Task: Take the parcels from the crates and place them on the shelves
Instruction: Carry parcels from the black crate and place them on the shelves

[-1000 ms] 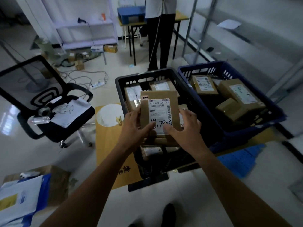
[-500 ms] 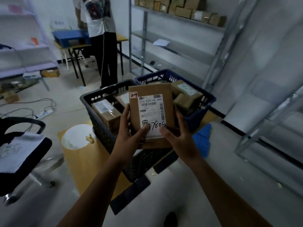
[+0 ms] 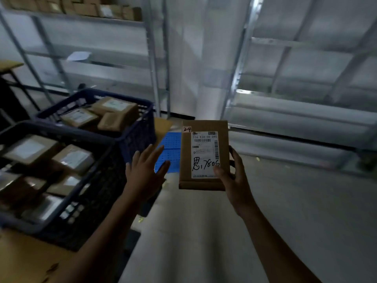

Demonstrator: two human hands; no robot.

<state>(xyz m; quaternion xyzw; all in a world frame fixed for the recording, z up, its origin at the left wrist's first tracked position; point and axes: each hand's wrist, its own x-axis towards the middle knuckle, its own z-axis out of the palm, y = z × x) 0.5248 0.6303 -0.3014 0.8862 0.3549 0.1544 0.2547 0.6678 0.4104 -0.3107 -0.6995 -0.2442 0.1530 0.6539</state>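
My right hand [image 3: 234, 178] grips a flat brown parcel [image 3: 204, 156] by its lower right corner; its white label faces me with handwriting on it. My left hand [image 3: 144, 170] is off the parcel, fingers spread, just left of it. At the left stands a black crate [image 3: 95, 201] with several brown parcels inside. Behind it sits a blue crate [image 3: 140, 127] that also holds parcels. Grey metal shelves [image 3: 295, 103] run across the back and right; a top shelf at upper left carries a row of boxes [image 3: 87, 8].
A blue perforated plastic sheet [image 3: 169, 152] lies on the floor past the crates, on flattened cardboard [image 3: 163, 123]. More cardboard [image 3: 24, 258] lies under the black crate. A shelf upright [image 3: 159, 58] stands between the shelf bays. A sheet of paper [image 3: 78, 56] rests on a middle shelf.
My left hand has let go of the parcel, which my right hand alone holds. The view has swung right, from the crates toward the shelves.
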